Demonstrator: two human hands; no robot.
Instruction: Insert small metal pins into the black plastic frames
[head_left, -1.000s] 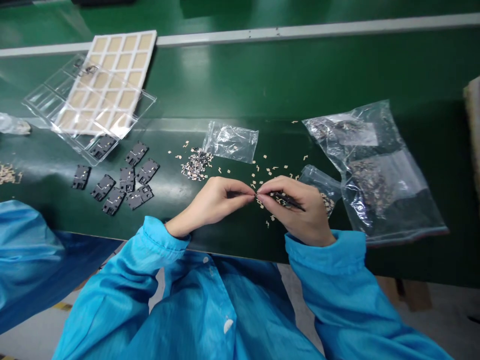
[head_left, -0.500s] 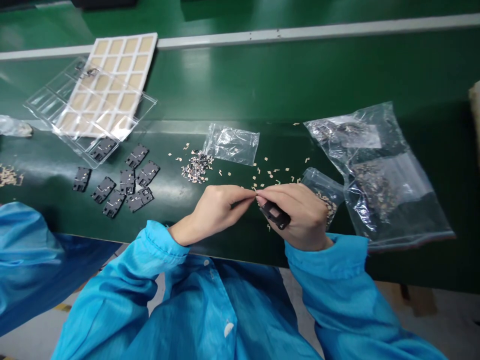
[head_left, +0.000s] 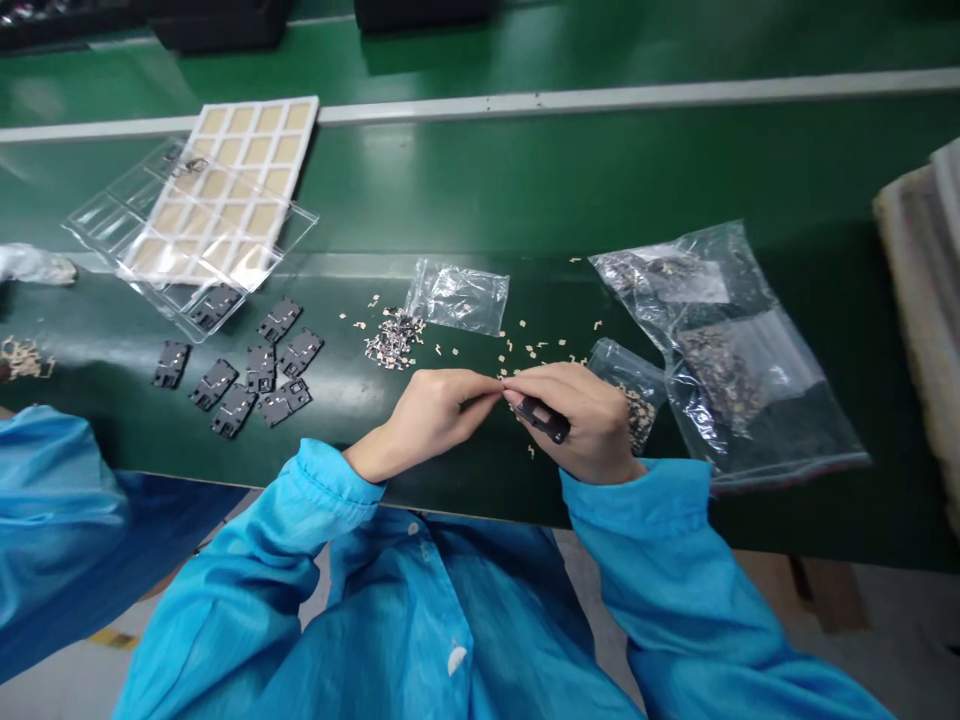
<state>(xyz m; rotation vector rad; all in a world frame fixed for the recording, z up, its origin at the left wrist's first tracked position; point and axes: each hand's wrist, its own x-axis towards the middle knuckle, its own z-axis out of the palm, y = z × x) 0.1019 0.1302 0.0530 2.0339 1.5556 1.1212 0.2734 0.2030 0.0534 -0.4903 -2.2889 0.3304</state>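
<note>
- The left hand (head_left: pixel 427 415) is curled shut, with its fingertips pinched together and touching the right hand's fingers. Anything tiny in that pinch is too small to see.
- The right hand (head_left: pixel 581 420) is gripping a black plastic part (head_left: pixel 544 420), which sits just above the middle of the frame's lower half, right of center.
- More black parts (head_left: pixel 260 368) lie in a loose group on the green bench (head_left: pixel 525 180), left of the hands.
- A heap of tiny metal bits (head_left: pixel 394 340) sits above the hands, and more bits are scattered near it.
- A small clear bag (head_left: pixel 457 298) lies just right of the heap.
- A bag of bits (head_left: pixel 637 400) lies touching the right hand, beside a big clear bag (head_left: pixel 720 340).
- A clear tray (head_left: pixel 289 222) lies over a tan grid board (head_left: pixel 251 150) at the upper left.
</note>
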